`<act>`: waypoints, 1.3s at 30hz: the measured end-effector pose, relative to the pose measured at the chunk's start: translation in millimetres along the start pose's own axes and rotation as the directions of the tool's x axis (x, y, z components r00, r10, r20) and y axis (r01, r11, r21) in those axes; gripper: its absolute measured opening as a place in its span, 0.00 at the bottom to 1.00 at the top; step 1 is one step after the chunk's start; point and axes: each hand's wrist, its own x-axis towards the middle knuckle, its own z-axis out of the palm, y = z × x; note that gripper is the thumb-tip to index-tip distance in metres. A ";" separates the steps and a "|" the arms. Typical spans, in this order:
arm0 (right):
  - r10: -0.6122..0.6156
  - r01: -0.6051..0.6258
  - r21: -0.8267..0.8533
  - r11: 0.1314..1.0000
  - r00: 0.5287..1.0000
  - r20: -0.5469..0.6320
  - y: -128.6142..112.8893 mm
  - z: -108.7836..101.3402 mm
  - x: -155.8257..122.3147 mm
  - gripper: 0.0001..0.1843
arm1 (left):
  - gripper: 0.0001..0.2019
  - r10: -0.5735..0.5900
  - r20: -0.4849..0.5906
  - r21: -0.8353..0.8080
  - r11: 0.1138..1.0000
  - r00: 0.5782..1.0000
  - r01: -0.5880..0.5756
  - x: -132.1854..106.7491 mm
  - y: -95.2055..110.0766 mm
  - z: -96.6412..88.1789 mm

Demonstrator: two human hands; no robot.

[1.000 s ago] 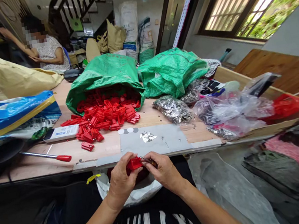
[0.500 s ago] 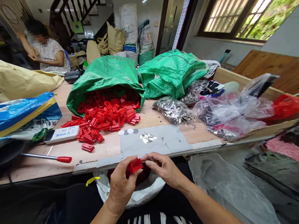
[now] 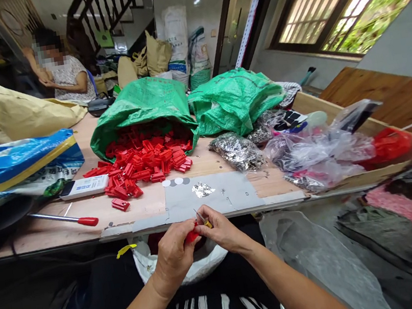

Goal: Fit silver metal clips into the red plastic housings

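My left hand (image 3: 175, 254) is closed around a small red plastic piece (image 3: 192, 236), held just below the table's front edge. My right hand (image 3: 219, 231) pinches a thin metal tool with a yellowish handle (image 3: 202, 218), its end meeting the red piece. Both hands touch at the fingertips over a white bag (image 3: 192, 270) in my lap. On the table ahead, a heap of red plastic pieces (image 3: 141, 164) spills from a green sack (image 3: 140, 105). A small pile of tiny metal bits (image 3: 202, 190) lies on a grey sheet (image 3: 212, 195).
A red-handled screwdriver (image 3: 64, 219) and a white remote-like box (image 3: 85, 186) lie at left. Clear bags of metal parts (image 3: 236, 151), a second green sack (image 3: 234, 98), and plastic bags (image 3: 318, 156) crowd the right. A person (image 3: 60, 75) sits at the far left end.
My hands have drawn closer together; the left hand's fingers have closed further over the red piece and the right hand's tool has come onto it. They sit slightly lower.
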 end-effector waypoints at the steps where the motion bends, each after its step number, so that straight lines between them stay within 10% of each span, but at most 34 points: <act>1: 0.002 -0.002 0.002 1.000 1.000 0.003 2.9 0.8 0.2 0.14 | 0.12 0.020 0.006 -0.006 1.000 1.000 -0.020 -0.4 -1.1 1.5; 10: 0.022 -0.024 -0.193 0.981 1.000 -0.009 13.9 -22.6 7.7 0.08 | 0.13 -0.377 0.143 -0.270 0.875 0.915 0.403 -1.2 -12.4 -3.8; 15: -0.059 -0.178 -0.746 0.642 0.958 -0.279 8.0 -74.7 29.6 0.06 | 0.14 -0.503 0.250 -0.517 0.653 0.827 0.553 1.2 -8.3 -10.4; 26: 0.040 -0.218 -0.876 0.430 0.974 -0.223 7.0 -85.1 58.1 0.07 | 0.23 -0.588 0.298 -0.631 0.469 0.752 0.618 -1.8 -21.8 -3.0; 39: 0.054 -0.213 -0.874 0.437 0.976 -0.211 3.3 -90.6 62.6 0.04 | 0.25 -0.637 0.252 -0.701 0.398 0.728 0.591 -2.3 -24.8 4.6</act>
